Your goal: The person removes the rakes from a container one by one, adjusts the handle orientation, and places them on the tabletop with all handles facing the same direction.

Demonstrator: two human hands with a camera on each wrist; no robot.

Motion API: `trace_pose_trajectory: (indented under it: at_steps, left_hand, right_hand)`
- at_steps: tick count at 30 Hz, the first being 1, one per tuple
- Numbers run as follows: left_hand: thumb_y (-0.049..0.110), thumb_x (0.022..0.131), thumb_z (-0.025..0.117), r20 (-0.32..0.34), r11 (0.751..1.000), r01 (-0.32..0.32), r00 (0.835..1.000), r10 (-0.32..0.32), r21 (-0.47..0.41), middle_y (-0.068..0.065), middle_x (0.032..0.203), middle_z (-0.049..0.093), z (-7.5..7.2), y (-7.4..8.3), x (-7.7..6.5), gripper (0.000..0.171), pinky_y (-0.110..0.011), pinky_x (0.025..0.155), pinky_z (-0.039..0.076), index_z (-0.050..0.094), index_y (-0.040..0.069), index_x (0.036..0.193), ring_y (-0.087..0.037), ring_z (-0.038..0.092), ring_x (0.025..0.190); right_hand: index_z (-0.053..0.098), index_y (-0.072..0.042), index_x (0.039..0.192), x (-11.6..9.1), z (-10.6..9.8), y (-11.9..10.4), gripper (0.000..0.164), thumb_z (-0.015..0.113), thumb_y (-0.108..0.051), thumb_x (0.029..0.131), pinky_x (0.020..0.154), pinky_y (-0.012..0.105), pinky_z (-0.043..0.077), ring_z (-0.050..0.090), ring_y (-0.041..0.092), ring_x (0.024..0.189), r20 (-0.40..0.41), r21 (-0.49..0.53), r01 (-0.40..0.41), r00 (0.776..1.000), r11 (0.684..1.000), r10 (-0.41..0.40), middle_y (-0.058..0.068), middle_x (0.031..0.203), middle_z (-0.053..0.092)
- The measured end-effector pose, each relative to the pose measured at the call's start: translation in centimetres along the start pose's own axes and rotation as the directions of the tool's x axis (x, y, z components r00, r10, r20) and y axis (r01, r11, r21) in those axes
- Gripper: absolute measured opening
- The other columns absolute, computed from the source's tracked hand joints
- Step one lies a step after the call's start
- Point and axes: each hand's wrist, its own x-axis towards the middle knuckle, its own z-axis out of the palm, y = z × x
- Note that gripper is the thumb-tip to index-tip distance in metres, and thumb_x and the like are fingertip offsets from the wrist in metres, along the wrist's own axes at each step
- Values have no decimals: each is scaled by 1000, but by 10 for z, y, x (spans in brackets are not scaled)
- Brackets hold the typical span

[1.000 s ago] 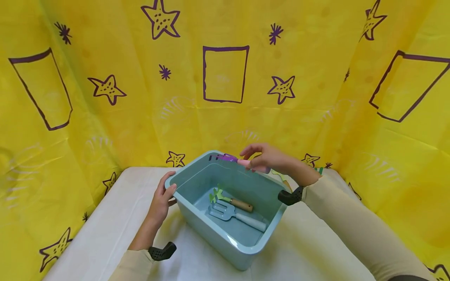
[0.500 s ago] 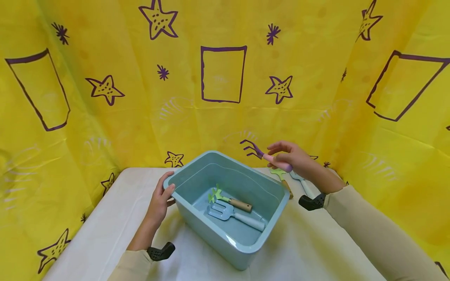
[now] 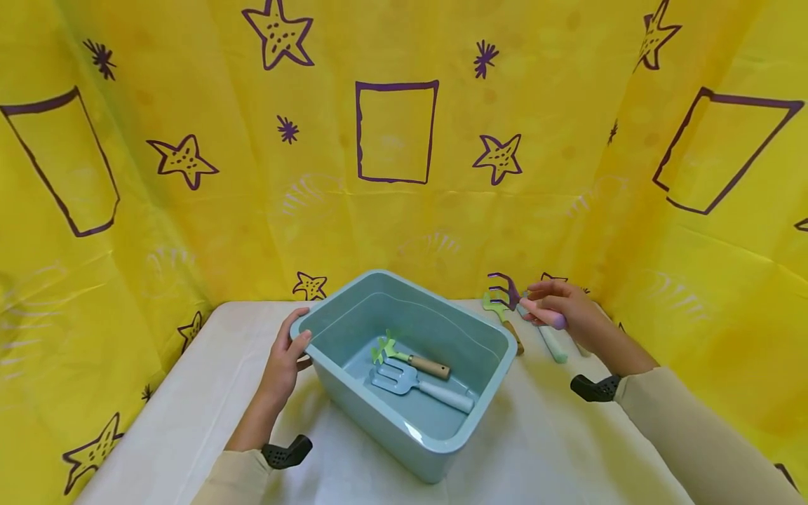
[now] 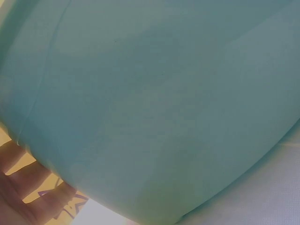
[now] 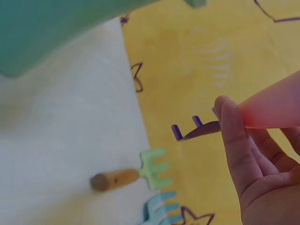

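Note:
My right hand (image 3: 577,317) pinches the pink handle of a small purple hand rake (image 3: 544,315), its tines pointing left, above the back right of the table. In the right wrist view the pink handle (image 5: 276,104) sits between thumb and fingers. At the left corner of a blue-green plastic tub (image 3: 404,449), my left hand (image 3: 282,368) grips the rim; in the left wrist view several fingers (image 4: 35,180) show past its wall. Inside the tub lie a green hand rake with a wooden handle (image 3: 429,367) and a light blue hand fork (image 3: 445,397).
Right of the tub, on the white table (image 3: 543,449), lie a green garden fork with a wooden handle (image 5: 117,179) and a light blue one (image 5: 161,211), partly hidden by my right hand in the head view. A yellow patterned curtain (image 3: 391,224) encloses the back and sides.
My right hand has carried the purple rake from over the tub's back rim rightward, to above the tools on the table. My left hand stays on the rim.

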Motion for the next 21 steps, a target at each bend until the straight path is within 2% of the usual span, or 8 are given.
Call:
trace_pose_trajectory:
  at_steps: [4, 8, 15, 18, 21]
  left_hand:
    - [36, 103, 43, 6, 1000, 0, 1000, 0, 7, -13, 147, 39, 0, 2, -1, 48, -66, 95, 38, 31, 26, 149, -41, 45, 124]
    - [37, 103, 43, 8, 1000, 8, 1000, -8, 5, -13, 148, 38, 1, 3, -2, 49, -66, 96, 38, 30, 25, 150, -41, 44, 125]
    - [37, 103, 42, 9, 1000, 17, 1000, -17, -5, -11, 149, 37, 1, 4, -2, 52, -65, 96, 38, 28, 23, 151, -39, 43, 126]
    - [37, 103, 42, 13, 1000, 14, 1000, -14, -10, -11, 149, 37, 1, 4, -2, 52, -66, 96, 37, 28, 23, 151, -39, 43, 126]
    - [37, 103, 42, 13, 1000, 12, 1000, -11, -7, -11, 148, 38, 1, 4, -3, 50, -65, 96, 38, 29, 25, 150, -38, 44, 125]
  right_hand:
    - [45, 8, 128, -9, -13, 18, 32, 47, -7, 100, 78, 33, 56, 71, 24, 86, -17, 50, 23, 1000, 998, -22, 14, 117, 54]
    - [56, 0, 118, -18, -29, 32, 20, 45, -8, 102, 76, 33, 56, 71, 24, 84, -36, 111, 48, 998, 993, -45, 7, 109, 59]
    - [63, -20, 110, -36, -56, 49, 23, 44, -8, 103, 75, 31, 56, 71, 23, 83, -62, 291, 43, 998, 956, -26, 3, 101, 62]
    - [63, -22, 108, -43, -66, 56, 24, 46, -7, 102, 75, 32, 56, 72, 26, 83, -75, 361, 33, 997, 932, -6, 3, 100, 64]
    - [59, -21, 110, -50, -74, 60, 20, 47, -7, 102, 75, 33, 56, 72, 28, 84, -100, 386, 23, 995, 922, 17, 4, 99, 64]
